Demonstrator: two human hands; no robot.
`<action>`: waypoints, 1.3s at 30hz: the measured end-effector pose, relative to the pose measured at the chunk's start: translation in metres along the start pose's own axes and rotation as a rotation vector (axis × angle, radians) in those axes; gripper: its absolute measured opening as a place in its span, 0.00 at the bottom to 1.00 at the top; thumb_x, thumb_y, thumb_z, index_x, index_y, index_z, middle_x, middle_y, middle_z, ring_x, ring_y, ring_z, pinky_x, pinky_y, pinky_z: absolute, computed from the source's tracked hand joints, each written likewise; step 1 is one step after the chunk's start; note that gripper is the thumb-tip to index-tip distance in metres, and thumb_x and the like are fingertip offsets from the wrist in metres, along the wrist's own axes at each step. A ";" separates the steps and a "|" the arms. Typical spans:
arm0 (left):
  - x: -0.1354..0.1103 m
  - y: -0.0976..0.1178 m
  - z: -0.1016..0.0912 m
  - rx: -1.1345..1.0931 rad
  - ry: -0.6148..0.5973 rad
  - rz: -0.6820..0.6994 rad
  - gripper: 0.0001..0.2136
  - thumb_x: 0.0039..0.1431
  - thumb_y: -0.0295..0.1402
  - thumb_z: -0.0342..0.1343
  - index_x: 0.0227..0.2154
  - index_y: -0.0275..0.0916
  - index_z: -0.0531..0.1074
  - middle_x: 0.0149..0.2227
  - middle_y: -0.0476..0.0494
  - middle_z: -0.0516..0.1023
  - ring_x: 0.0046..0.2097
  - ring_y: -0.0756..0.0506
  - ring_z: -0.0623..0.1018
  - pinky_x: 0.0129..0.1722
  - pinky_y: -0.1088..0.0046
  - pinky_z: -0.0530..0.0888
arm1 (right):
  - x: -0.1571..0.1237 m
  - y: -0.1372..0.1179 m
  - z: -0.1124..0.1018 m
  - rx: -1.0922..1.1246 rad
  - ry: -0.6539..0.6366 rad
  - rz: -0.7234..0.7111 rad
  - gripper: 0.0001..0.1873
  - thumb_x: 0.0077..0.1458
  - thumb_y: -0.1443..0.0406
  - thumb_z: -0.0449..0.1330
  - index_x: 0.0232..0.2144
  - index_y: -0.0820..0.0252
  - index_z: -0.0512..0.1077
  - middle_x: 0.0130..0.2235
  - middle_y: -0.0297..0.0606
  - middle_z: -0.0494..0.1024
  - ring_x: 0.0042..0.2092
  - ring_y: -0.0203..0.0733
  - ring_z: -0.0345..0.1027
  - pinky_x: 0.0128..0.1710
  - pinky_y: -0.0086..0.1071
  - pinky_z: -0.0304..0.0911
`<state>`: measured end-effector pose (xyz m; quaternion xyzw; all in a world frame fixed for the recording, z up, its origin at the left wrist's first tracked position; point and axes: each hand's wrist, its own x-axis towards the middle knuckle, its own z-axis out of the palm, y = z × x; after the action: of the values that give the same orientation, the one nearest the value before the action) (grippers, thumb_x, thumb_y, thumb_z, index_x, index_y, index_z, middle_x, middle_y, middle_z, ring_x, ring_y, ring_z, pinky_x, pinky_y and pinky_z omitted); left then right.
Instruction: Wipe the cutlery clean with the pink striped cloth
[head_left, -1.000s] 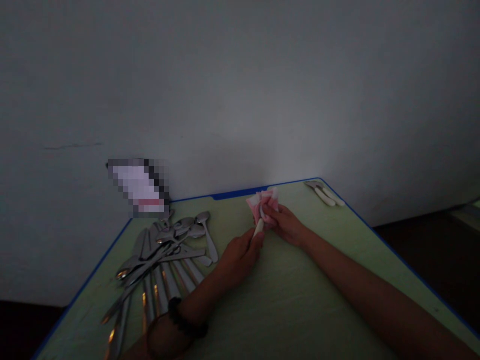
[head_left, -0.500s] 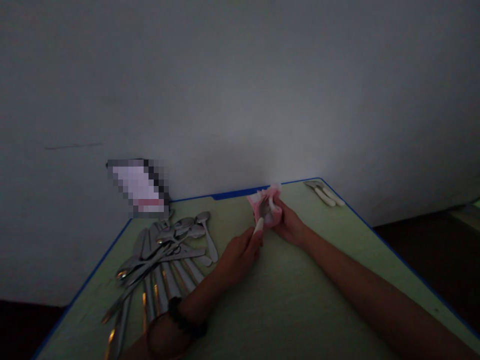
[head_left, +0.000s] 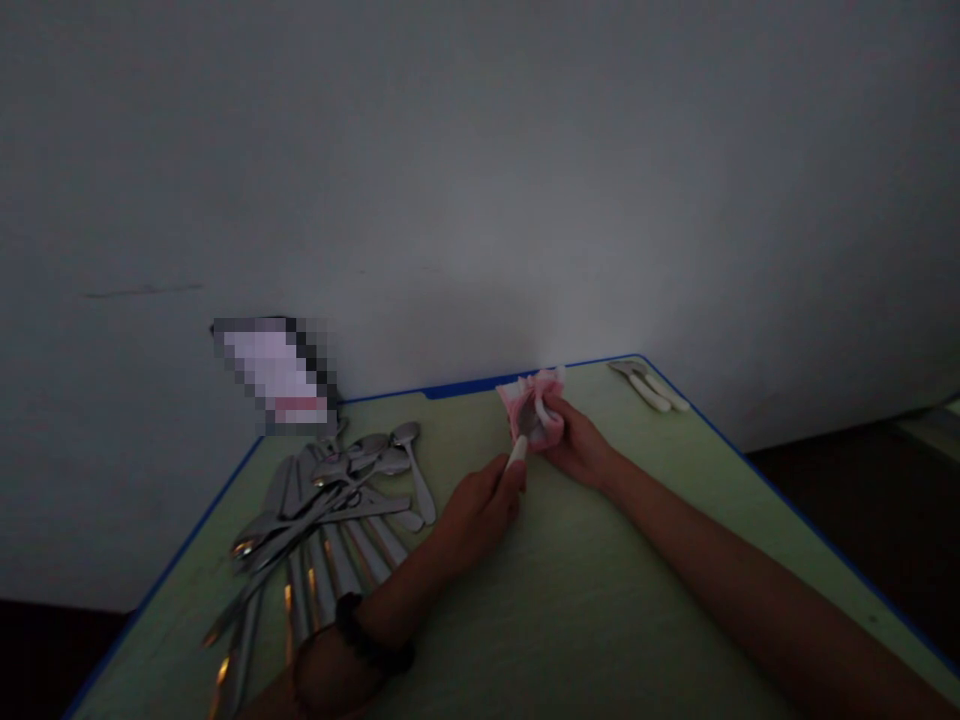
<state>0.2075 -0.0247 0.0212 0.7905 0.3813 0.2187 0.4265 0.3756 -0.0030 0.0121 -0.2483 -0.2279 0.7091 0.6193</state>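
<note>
My left hand (head_left: 484, 505) is closed round the white handle of a piece of cutlery (head_left: 517, 452). Its metal end lies inside a pink-and-white cloth (head_left: 551, 425), so I cannot tell its exact kind. My right hand (head_left: 581, 445) grips that cloth, folded and bunched about the metal. Both hands are close together over the far middle of the table. Left of them lies a pile of metal cutlery, with a spoon (head_left: 418, 475) at its right side and several knife-like handles (head_left: 341, 565) pointing towards me.
Two white-handled pieces of cutlery (head_left: 651, 387) lie at the table's far right corner. A pixelated, pale object with a dark edge (head_left: 274, 370) stands at the far left. The light green table (head_left: 600, 610) has a blue rim and meets a grey wall (head_left: 480, 180) behind.
The cloth has shifted slightly and its folds look different round the metal end. Both hands keep nearly the same place and grip.
</note>
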 end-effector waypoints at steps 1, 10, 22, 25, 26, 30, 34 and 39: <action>0.000 0.000 0.000 0.000 -0.001 0.001 0.18 0.63 0.44 0.36 0.27 0.38 0.63 0.20 0.53 0.63 0.23 0.51 0.65 0.24 0.76 0.61 | 0.000 0.000 0.000 -0.015 -0.002 0.003 0.08 0.51 0.62 0.57 0.31 0.61 0.70 0.30 0.32 0.75 0.31 0.34 0.66 0.32 0.29 0.62; 0.001 -0.002 0.000 0.004 -0.024 0.010 0.18 0.64 0.44 0.35 0.29 0.38 0.64 0.19 0.53 0.64 0.22 0.51 0.66 0.23 0.77 0.60 | 0.002 0.002 -0.003 -0.065 -0.027 -0.031 0.09 0.49 0.61 0.60 0.31 0.61 0.70 0.28 0.31 0.73 0.30 0.32 0.65 0.30 0.27 0.61; -0.001 0.000 -0.001 0.025 -0.043 0.021 0.19 0.64 0.45 0.35 0.29 0.38 0.64 0.18 0.54 0.65 0.22 0.51 0.68 0.25 0.76 0.62 | 0.001 0.002 -0.001 -0.067 0.018 -0.032 0.08 0.48 0.62 0.61 0.30 0.62 0.71 0.27 0.31 0.74 0.28 0.31 0.65 0.31 0.26 0.63; -0.001 -0.001 0.000 0.020 -0.042 0.023 0.18 0.64 0.45 0.35 0.29 0.39 0.64 0.18 0.54 0.65 0.22 0.51 0.68 0.24 0.76 0.62 | 0.000 0.002 0.000 -0.076 0.010 -0.029 0.08 0.48 0.62 0.60 0.30 0.62 0.71 0.27 0.31 0.74 0.28 0.31 0.65 0.30 0.25 0.62; -0.001 -0.001 0.000 0.019 -0.040 0.028 0.18 0.64 0.45 0.35 0.29 0.38 0.64 0.18 0.54 0.65 0.22 0.50 0.68 0.24 0.76 0.62 | 0.000 0.002 0.000 -0.076 0.004 -0.027 0.08 0.48 0.62 0.60 0.30 0.62 0.71 0.27 0.31 0.74 0.28 0.31 0.65 0.30 0.25 0.62; -0.001 -0.002 0.000 0.014 -0.032 0.031 0.19 0.64 0.45 0.36 0.28 0.38 0.64 0.18 0.54 0.65 0.22 0.51 0.68 0.25 0.76 0.63 | 0.000 0.002 0.001 -0.076 -0.005 -0.032 0.08 0.48 0.63 0.60 0.30 0.62 0.71 0.27 0.31 0.73 0.28 0.31 0.65 0.30 0.26 0.63; -0.001 -0.001 0.000 0.018 -0.035 0.035 0.19 0.64 0.45 0.36 0.28 0.38 0.64 0.18 0.54 0.65 0.22 0.51 0.68 0.24 0.76 0.62 | 0.000 0.002 0.001 -0.078 0.019 -0.033 0.08 0.48 0.63 0.60 0.30 0.63 0.71 0.27 0.32 0.74 0.28 0.32 0.65 0.29 0.26 0.63; -0.001 -0.001 0.001 0.023 -0.035 0.034 0.18 0.64 0.44 0.36 0.28 0.38 0.64 0.18 0.54 0.65 0.22 0.51 0.68 0.24 0.76 0.62 | 0.002 0.003 -0.001 -0.084 0.017 -0.031 0.09 0.47 0.62 0.61 0.30 0.63 0.71 0.27 0.32 0.74 0.28 0.32 0.65 0.30 0.26 0.63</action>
<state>0.2072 -0.0255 0.0194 0.8054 0.3628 0.2074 0.4203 0.3736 -0.0017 0.0097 -0.2768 -0.2561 0.6869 0.6212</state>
